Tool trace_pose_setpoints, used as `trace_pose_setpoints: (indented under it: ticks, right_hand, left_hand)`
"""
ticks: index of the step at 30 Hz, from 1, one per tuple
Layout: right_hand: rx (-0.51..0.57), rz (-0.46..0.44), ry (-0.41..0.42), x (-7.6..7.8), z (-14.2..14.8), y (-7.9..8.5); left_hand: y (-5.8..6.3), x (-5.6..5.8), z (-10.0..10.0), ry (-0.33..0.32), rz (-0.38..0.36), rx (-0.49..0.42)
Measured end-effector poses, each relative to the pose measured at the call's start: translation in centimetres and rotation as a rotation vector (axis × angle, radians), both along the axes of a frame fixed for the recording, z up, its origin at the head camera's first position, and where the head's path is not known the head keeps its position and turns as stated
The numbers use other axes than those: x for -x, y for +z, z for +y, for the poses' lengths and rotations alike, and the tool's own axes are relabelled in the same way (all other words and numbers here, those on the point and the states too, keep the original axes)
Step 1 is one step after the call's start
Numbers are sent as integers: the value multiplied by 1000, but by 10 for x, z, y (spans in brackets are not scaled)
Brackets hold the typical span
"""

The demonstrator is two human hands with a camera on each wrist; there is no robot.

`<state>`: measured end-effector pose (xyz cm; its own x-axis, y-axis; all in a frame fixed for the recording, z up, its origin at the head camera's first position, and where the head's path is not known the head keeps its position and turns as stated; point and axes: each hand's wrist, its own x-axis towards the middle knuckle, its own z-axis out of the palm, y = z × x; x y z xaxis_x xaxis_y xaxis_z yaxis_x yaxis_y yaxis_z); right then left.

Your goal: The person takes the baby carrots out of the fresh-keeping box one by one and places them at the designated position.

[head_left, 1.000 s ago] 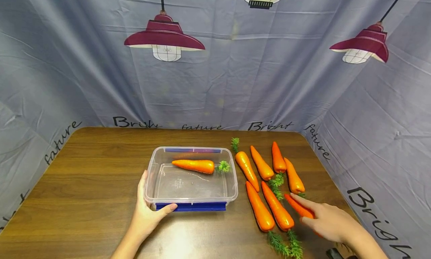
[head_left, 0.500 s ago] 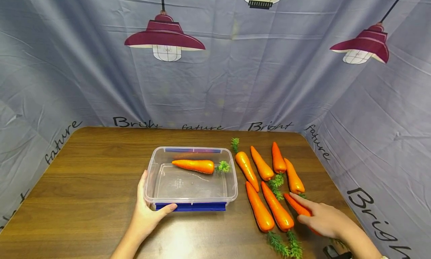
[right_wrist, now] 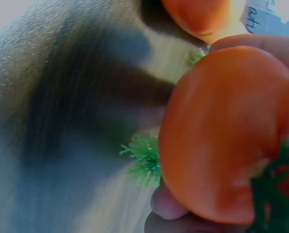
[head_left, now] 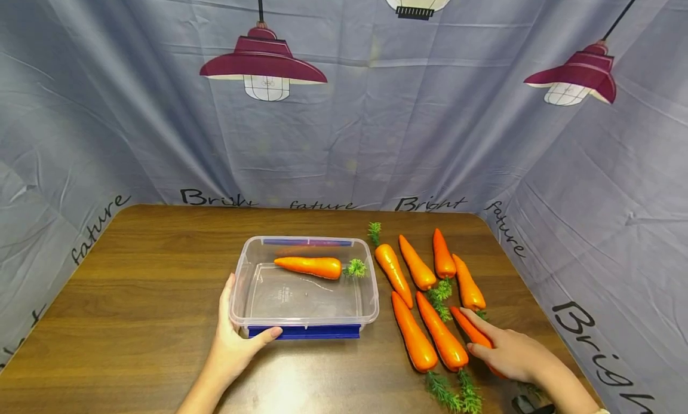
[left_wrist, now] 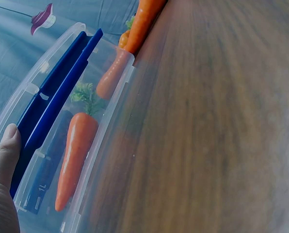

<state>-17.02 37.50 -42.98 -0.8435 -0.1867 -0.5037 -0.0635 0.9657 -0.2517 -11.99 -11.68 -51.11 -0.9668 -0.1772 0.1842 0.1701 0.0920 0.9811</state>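
A clear plastic food container (head_left: 269,309) with blue side latches stands open-topped on the table. My left hand (head_left: 233,342) holds its near left corner, the thumb (left_wrist: 4,155) over the front blue latch and the fingers along the left wall. One orange carrot (head_left: 309,267) with a green leafy top lies inside, towards the back. On the right, my right hand (head_left: 510,353) grips another carrot (head_left: 472,326) between thumb and fingers, its tip pointing away to the back left. Up close in the right wrist view, that carrot's thick end (right_wrist: 212,141) fills much of the frame.
Several more carrots lie right of the container: a near pair (head_left: 414,336) with tops towards me, others (head_left: 416,264) further back. A dark strap-like object (head_left: 529,405) shows under the right wrist. Grey printed curtains (head_left: 344,133) enclose the wooden table (head_left: 134,318).
My right hand has shifted slightly left, its thumb closer along the carrot, and the carrot's tip has moved a little left with it. My left hand and the container stay put.
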Motion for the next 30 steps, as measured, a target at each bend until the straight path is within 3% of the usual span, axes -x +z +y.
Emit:
trace_pose_setpoints:
  ticks: [30]
  right_hand:
    - [32, -15, 18, 8, -1, -19]
  left_hand:
    - [0, 0, 0, -5, -7, -13]
